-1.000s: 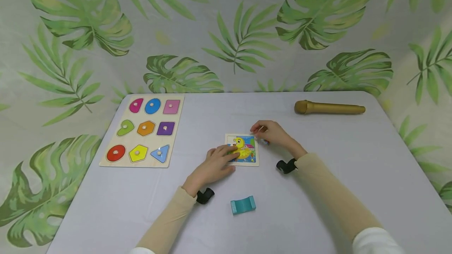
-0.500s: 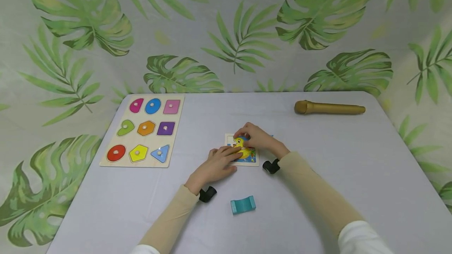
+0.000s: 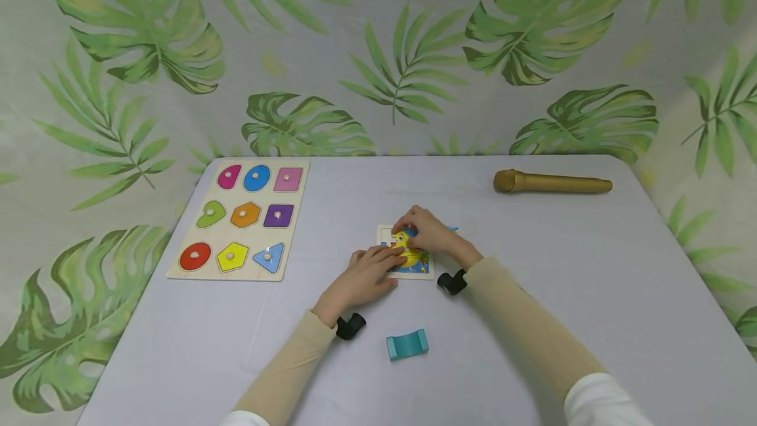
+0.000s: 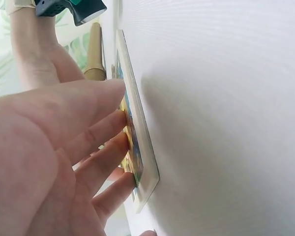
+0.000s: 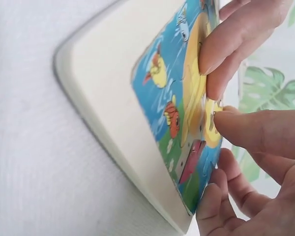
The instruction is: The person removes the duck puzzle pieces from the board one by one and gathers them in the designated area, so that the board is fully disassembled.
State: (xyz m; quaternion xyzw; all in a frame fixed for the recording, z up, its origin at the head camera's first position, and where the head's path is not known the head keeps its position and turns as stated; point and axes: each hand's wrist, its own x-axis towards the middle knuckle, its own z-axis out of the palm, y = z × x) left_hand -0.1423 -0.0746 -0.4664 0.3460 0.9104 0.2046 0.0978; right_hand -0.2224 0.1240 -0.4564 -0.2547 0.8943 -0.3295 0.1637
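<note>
One duck jigsaw puzzle (image 5: 160, 120) lies under my left hand (image 3: 362, 278), its fingers spread, and my right hand (image 3: 432, 230) — whether this one pinches anything, I cannot tell.

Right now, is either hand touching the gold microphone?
No, the gold microphone lies apart at the far right, while the left hand and right hand are at the duck puzzle.

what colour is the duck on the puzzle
The duck is yellow; it shows best in the right wrist view.
</note>
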